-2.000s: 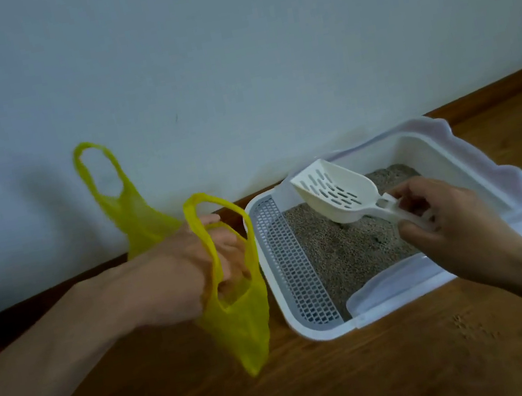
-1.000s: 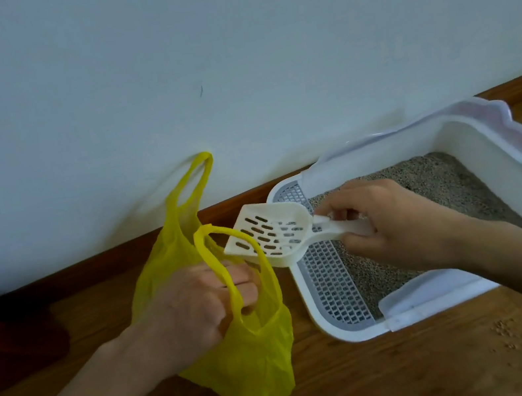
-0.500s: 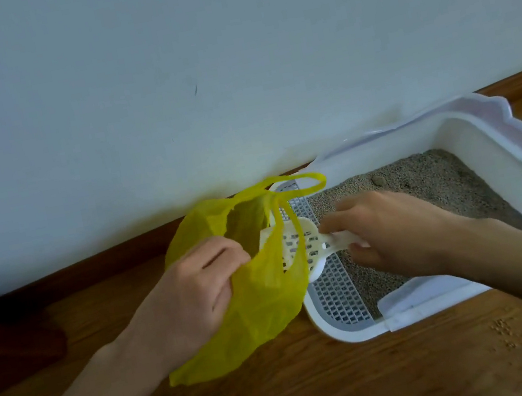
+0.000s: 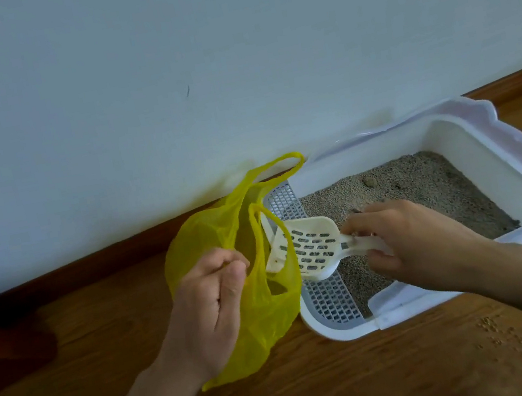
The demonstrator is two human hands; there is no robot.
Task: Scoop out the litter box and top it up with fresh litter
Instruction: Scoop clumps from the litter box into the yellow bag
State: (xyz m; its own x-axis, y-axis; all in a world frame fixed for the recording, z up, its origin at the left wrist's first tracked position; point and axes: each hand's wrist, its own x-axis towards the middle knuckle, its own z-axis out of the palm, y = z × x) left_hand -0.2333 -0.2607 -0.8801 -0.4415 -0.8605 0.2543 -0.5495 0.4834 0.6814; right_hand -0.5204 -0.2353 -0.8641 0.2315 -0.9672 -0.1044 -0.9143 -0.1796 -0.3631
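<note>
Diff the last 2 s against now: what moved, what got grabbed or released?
The right hand carried the white scoop from over the litter leftward, tipping its front end into the mouth of the yellow bag. The left hand brought the bag closer to the litter box and held it open. Nothing was released: both grips unchanged; the box stayed put.

Scoop (image 4: 310, 248) front lip sits behind the yellow bag (image 4: 258, 306) handle loop; load in it can't be seen. Right hand (image 4: 414, 244) covers most of the scoop handle. Litter box (image 4: 476, 160) right rim cut by the frame edge. Bag contents hidden.
</note>
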